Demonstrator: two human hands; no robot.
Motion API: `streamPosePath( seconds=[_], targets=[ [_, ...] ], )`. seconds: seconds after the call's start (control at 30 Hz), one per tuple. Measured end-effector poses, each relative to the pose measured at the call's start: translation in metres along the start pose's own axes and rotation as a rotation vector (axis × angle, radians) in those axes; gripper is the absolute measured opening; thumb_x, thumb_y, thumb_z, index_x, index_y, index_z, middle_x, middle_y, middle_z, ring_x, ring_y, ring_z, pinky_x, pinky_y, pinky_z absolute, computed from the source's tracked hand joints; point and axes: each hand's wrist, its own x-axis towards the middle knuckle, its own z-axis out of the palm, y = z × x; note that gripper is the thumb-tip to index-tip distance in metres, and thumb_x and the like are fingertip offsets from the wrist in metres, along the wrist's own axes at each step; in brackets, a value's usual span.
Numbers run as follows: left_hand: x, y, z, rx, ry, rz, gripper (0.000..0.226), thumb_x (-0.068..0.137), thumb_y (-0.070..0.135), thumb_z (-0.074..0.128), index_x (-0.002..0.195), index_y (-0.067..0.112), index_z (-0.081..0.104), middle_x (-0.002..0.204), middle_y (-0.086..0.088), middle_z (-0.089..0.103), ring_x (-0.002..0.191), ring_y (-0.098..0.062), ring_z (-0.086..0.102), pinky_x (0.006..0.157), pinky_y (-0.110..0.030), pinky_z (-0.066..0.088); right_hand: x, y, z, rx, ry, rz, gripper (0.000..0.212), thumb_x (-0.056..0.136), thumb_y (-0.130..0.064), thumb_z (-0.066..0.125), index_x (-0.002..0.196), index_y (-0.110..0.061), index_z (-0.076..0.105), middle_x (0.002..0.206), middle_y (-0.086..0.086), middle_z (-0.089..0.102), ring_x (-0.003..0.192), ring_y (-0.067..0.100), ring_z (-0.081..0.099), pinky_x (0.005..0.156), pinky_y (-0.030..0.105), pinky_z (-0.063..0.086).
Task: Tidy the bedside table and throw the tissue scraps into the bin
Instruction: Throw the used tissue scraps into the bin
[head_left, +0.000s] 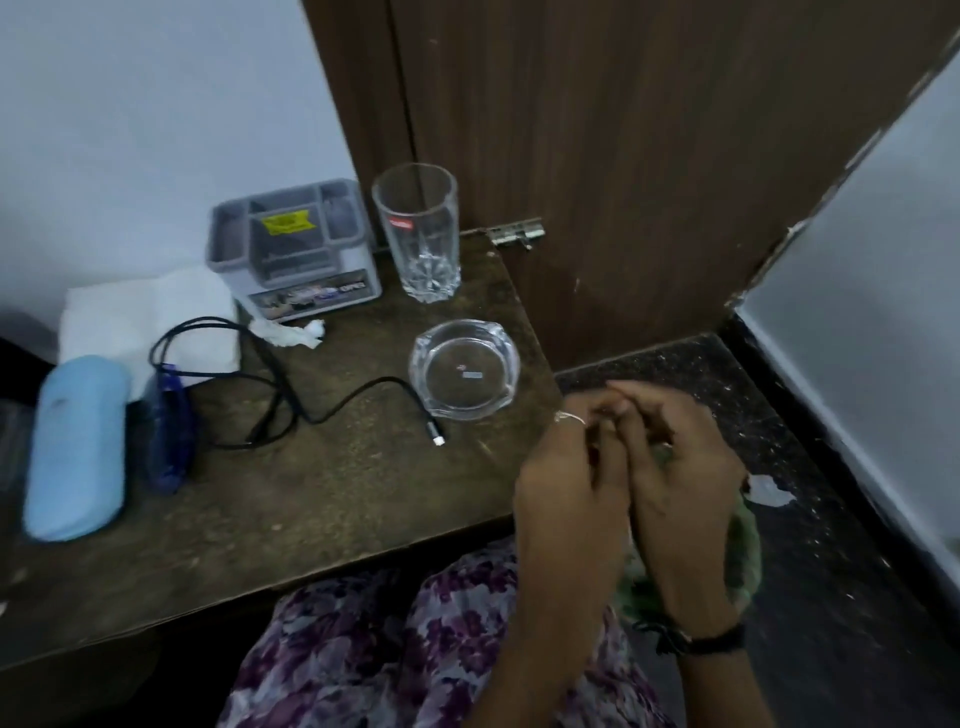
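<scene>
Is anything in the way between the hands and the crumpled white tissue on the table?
Yes. The black charging cable loops across the brown table between the hands and the crumpled white tissue scraps, with the clear glass ashtray just beside that path.

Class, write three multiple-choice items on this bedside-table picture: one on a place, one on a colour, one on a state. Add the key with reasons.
1. Where do the crumpled tissue scraps lie?
A. in the ashtray
B. in front of the grey organiser
C. inside the tumbler

2. What colour is the cable?
A. white
B. red
C. black

3. The glass tumbler is:
A. upright and empty
B. tipped over
C. full of milk

Key: B, the scraps touch the organiser's base; C, a dark cord with a silver plug; A, it stands clear, mouth up.
</scene>
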Motion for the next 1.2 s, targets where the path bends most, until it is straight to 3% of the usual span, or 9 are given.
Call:
streamPosePath(
  seconds=[0.17, 0.3, 0.47, 0.63, 0.77, 0.93, 1.07, 1.13, 1.2],
  targets=[
    [0.031, -0.025, -0.106, 0.171, 0.283, 0.028, 0.016, 0.09, 0.022, 0.053, 0.088, 0.038, 0.056, 0.078, 0.017, 0.061, 0.069, -0.004, 0.058, 0.061, -0.015, 0.041, 0.019, -0.071, 0.082, -0.069, -0.263, -0.216, 0.017, 0.086, -0.021, 0.057, 0.1, -0.02, 0.067, 0.097, -0.003, 0.066, 0.095, 0.016, 0.055, 0.079, 0.023, 0.042],
    [0.061, -0.074, -0.182, 0.579, 0.408, -0.01, 0.02, 0.087, 0.019, 0.052, 0.103, 0.02, 0.064, 0.1, 0.0, 0.064, 0.096, -0.022, 0.058, 0.068, -0.032, 0.042, 0.035, -0.097, 0.155, -0.21, -0.418, -0.354, 0.018, 0.09, -0.022, 0.056, 0.101, -0.016, 0.068, 0.098, 0.004, 0.064, 0.099, 0.023, 0.053, 0.078, 0.034, 0.044],
    [0.094, -0.107, -0.218, 0.758, 0.431, -0.008, 0.021, 0.088, 0.016, 0.052, 0.103, 0.011, 0.067, 0.1, -0.012, 0.062, 0.106, -0.032, 0.049, 0.066, -0.043, 0.044, 0.053, -0.107, 0.225, -0.475, -0.529, -0.425, 0.02, 0.089, -0.015, 0.055, 0.103, -0.01, 0.068, 0.106, 0.009, 0.066, 0.109, 0.028, 0.053, 0.083, 0.036, 0.046],
    [0.123, -0.119, -0.215, 0.919, 0.281, 0.073, 0.031, 0.088, 0.011, 0.05, 0.118, 0.01, 0.062, 0.104, -0.018, 0.058, 0.104, -0.036, 0.047, 0.077, -0.044, 0.042, 0.051, -0.115, 0.242, -0.573, -0.576, -0.425, 0.013, 0.09, -0.008, 0.052, 0.092, -0.003, 0.063, 0.104, 0.014, 0.065, 0.11, 0.031, 0.051, 0.08, 0.038, 0.044],
    [0.118, -0.116, -0.214, 0.912, 0.312, 0.115, 0.027, 0.088, 0.018, 0.056, 0.111, 0.008, 0.064, 0.101, -0.017, 0.056, 0.098, -0.035, 0.049, 0.071, -0.042, 0.041, 0.046, -0.114, 0.218, -0.493, -0.515, -0.446, 0.017, 0.089, -0.022, 0.057, 0.098, -0.011, 0.067, 0.105, 0.007, 0.062, 0.108, 0.025, 0.05, 0.083, 0.034, 0.044],
    [0.082, -0.073, -0.184, 0.685, 0.359, 0.28, 0.021, 0.083, 0.027, 0.063, 0.094, 0.009, 0.066, 0.097, -0.01, 0.055, 0.092, -0.028, 0.052, 0.061, -0.036, 0.043, 0.031, -0.098, 0.15, -0.279, -0.243, -0.405, 0.009, 0.08, -0.021, 0.061, 0.086, -0.016, 0.064, 0.094, 0.003, 0.054, 0.092, 0.016, 0.046, 0.073, 0.03, 0.045],
    [0.052, -0.033, -0.119, 0.439, 0.181, 0.363, 0.015, 0.082, 0.025, 0.06, 0.089, 0.013, 0.066, 0.099, -0.003, 0.057, 0.087, -0.022, 0.059, 0.064, -0.035, 0.049, 0.009, -0.048, 0.079, -0.155, -0.05, -0.272, 0.01, 0.082, -0.023, 0.057, 0.088, -0.014, 0.06, 0.096, -0.003, 0.05, 0.088, 0.013, 0.045, 0.073, 0.021, 0.039],
    [0.035, -0.022, -0.072, 0.313, 0.033, 0.31, 0.019, 0.085, 0.028, 0.052, 0.089, 0.015, 0.064, 0.102, 0.001, 0.056, 0.083, -0.018, 0.062, 0.067, -0.033, 0.051, -0.002, -0.015, 0.043, -0.104, 0.01, -0.163, 0.013, 0.083, -0.027, 0.053, 0.09, -0.017, 0.057, 0.097, -0.007, 0.047, 0.087, 0.011, 0.047, 0.074, 0.015, 0.038],
    [0.013, -0.02, -0.019, 0.25, -0.094, 0.255, 0.026, 0.087, 0.031, 0.04, 0.089, 0.014, 0.06, 0.103, -0.001, 0.055, 0.077, -0.019, 0.063, 0.068, -0.034, 0.054, -0.016, 0.022, 0.011, -0.059, 0.065, -0.082, 0.011, 0.084, -0.026, 0.051, 0.089, -0.017, 0.055, 0.09, -0.001, 0.052, 0.081, 0.005, 0.049, 0.073, 0.008, 0.036]
  ],
)
